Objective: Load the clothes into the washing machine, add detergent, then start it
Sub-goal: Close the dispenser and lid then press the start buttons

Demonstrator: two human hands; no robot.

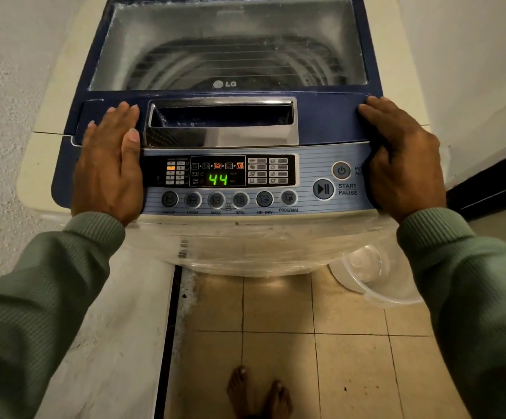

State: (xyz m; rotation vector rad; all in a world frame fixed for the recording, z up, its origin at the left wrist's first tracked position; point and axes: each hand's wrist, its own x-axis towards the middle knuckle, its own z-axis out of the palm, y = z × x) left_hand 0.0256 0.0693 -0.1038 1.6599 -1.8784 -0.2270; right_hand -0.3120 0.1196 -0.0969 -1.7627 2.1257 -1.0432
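While our left hand [109, 164] lies flat, fingers straight, on the left end of the blue-topped white top-loading washing machine [321, 125], our right hand [402, 158] rests with fingers extended on its right end, clasping nothing. Between them sit the shut glass lid's chrome handle [221, 137] and the green display [218, 179] reading 44.

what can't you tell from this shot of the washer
Head view only:
- Whether clothes are in the drum: cloudy lid glass hides it.
- Power button label: partly covered by the right hand.
- Icons beside the display: too small to read.
- Left end of the control panel: under the left hand.
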